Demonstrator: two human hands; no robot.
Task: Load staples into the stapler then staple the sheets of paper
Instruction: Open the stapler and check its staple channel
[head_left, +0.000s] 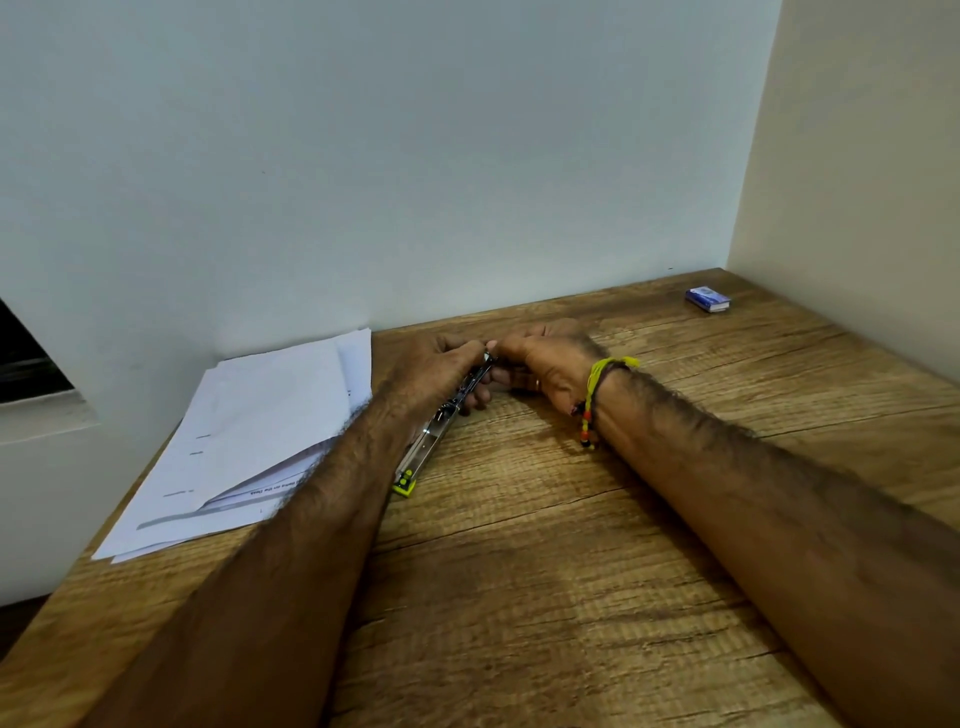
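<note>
Both hands meet near the back of the wooden table (519, 545), working on the stapler (441, 415), which lies opened out flat: its metal staple channel runs from the yellow-green end (404, 483) nearest the person up to the far end, hidden between the fingers. The left hand (441, 364) is closed around the far part of the stapler, pinning it down. The right hand (545, 364), with a yellow thread band at the wrist, pinches at that same far end with curled fingertips; whether it holds a strip of staples cannot be told, as the fingers cover the spot. The step in hand looks like seating staples in the channel. To do it well, the left hand should keep the stapler flat and steady on the table so the channel faces up, while the right hand lowers the strip legs-down, in line with the rails, and slides it fully home rather than pressing it from above, since a tilted strip tends to break apart or jam. The pusher spring needs to be held clear until the strip sits flat. The small blue box (708, 299), probably the staple supply, sits well apart by the far right corner, so spare strips mean a reach. The sheets of paper (260, 431) lie loosely fanned at the left, partly under the left forearm; they will want squaring before stapling.
</note>
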